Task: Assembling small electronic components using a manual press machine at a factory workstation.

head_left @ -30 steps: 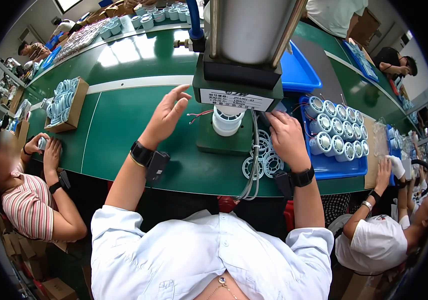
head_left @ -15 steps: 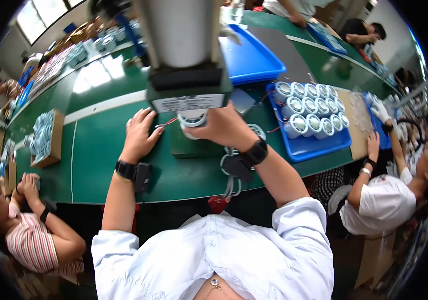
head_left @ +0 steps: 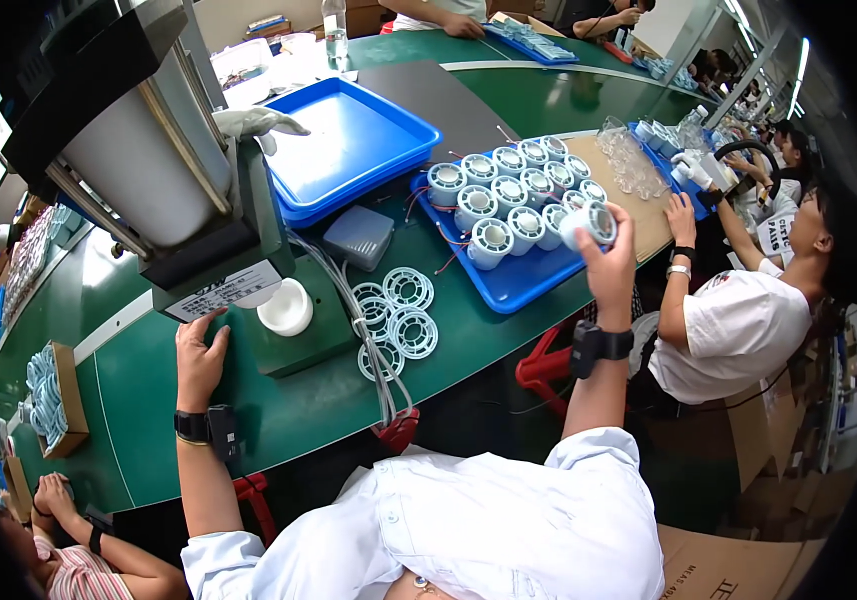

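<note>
Right hand (head_left: 611,262) is raised over the near edge of a blue tray (head_left: 524,285) at the right of the green surface (head_left: 149,390); its fingers (head_left: 617,238) are wrapped around a white bobbin (head_left: 589,223), held clear of the tray. The tray carries further white bobbins (head_left: 509,195) standing in rows. Left hand (head_left: 199,355) rests on the surface at the near left corner of the press machine (head_left: 164,180), fingers spread slightly and holding nothing. A white cup-shaped part (head_left: 286,306) sits on the machine's green base plate (head_left: 314,335), just right of that hand. Flat white spool flanges (head_left: 396,320) lie on the surface between base plate and tray. An empty blue tray (head_left: 349,145) stands farther back, with a grey pedal box (head_left: 359,238) beside it. A seated person (head_left: 749,320) works at the right.
</note>
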Tool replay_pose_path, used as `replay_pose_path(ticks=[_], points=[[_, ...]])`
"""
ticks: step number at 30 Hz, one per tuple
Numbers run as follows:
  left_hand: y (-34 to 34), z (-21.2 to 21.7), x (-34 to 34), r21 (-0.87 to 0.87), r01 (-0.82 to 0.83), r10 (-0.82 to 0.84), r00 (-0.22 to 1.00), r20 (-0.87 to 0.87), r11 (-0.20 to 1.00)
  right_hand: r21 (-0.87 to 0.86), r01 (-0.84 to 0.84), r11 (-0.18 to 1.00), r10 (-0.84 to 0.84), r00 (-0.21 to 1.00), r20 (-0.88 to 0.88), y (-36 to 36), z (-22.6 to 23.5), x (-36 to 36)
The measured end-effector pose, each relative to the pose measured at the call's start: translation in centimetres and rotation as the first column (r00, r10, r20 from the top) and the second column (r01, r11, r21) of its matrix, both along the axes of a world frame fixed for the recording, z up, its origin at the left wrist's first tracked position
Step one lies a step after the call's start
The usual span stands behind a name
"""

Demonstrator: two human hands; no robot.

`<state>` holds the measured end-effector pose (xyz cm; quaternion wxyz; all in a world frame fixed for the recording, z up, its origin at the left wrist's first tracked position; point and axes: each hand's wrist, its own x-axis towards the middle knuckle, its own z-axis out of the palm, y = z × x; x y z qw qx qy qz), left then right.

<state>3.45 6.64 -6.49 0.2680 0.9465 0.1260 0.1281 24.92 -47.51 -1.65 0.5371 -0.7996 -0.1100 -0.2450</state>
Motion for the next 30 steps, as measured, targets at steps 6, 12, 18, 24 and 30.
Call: replay_pose_path(ticks=[6,12,18,24,30], points=[[-0.8,-0.1,0.4,0.208,-0.056,0.046,0.998,0.052,0.977,-0.329,0.362,0.872,-0.364,0.929,0.058,-7.8,-3.6,5.4],[-1.8,1.0,0.0,0.238,-0.048,0.026,0.995,0.097,0.97,-0.603,0.467,0.647,-0.359,0.884,0.3,-7.4,-6.5,7.8],[-0.9,0.2,0.0,0.244,-0.072,0.055,0.996,0.077,0.967,-0.009,-0.126,0.992,0.126,0.985,0.121,7.6,-0.8,-0.7],[-1.8,0.1,0.3,0.201,0.001,-0.011,0.999,0.05,0.98,-0.234,-0.645,0.727,0.681,0.72,0.13,17.1,-0.6,-4.0],[-1.8,1.0,-0.8,0.125,-0.007,0.01,1.0,-0.018,0.992,-0.108,-0.541,0.834,0.545,0.838,0.005,16.4,-2.5,-3.0]])
